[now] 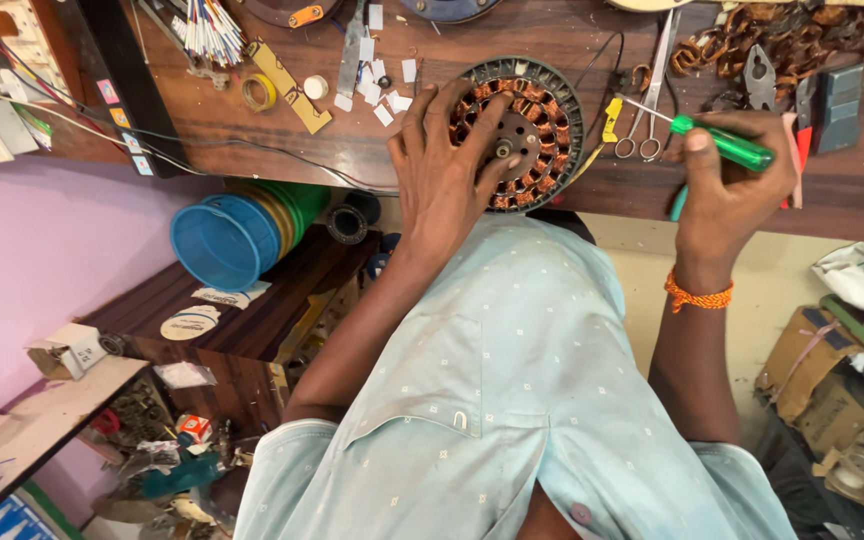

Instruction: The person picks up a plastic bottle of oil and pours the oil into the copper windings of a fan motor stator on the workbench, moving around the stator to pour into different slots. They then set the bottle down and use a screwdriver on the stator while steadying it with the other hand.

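Note:
A round motor stator with copper windings and a dark slotted rim lies flat at the near edge of the wooden workbench. My left hand lies spread over the stator's left half, fingers reaching to its metal centre hub. To the right of it, my right hand grips a screwdriver with a green handle. Its thin metal shaft points left towards the stator and stops short of the rim. An orange thread band circles my right wrist.
Scissors lie beside the stator, near the screwdriver tip. Tangled copper coils and pliers sit at the back right; a yellow tape roll and paper scraps at the left. Stacked blue and green baskets stand below the bench, cardboard boxes at right.

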The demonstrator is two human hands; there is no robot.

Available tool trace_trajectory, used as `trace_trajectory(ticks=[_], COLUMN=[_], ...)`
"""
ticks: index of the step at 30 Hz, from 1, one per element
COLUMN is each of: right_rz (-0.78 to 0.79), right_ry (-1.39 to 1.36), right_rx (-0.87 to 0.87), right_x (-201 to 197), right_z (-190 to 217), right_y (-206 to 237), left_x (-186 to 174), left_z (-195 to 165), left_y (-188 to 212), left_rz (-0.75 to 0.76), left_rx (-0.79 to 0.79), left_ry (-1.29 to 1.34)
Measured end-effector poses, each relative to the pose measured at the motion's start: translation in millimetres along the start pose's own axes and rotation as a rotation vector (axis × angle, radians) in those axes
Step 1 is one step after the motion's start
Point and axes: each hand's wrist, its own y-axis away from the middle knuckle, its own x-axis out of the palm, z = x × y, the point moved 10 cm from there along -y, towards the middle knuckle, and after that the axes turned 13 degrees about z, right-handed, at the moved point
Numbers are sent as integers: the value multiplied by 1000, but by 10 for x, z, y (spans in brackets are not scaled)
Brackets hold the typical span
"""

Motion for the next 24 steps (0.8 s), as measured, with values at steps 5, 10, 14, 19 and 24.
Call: trace_trajectory(ticks=[5,10,14,19,24], right_rz=[71,72,74,19,-27], right_ry=[-78,-171,-262,-365,-301], right_rx=[18,22,15,17,32], right_x=[156,288,380,309,140], right_z=[-164,-279,-323,-366,-376], right_y=[32,21,-56,-63,37], left_x=[-21,6,-49,-265,-278], left_z=[24,26,-56,-74,-62], left_y=[-83,-197,-246,-269,-326], left_rz=[26,80,93,31,59], left_rx=[58,105,199,254,250], left_ry=[88,35,-76,-84,-105])
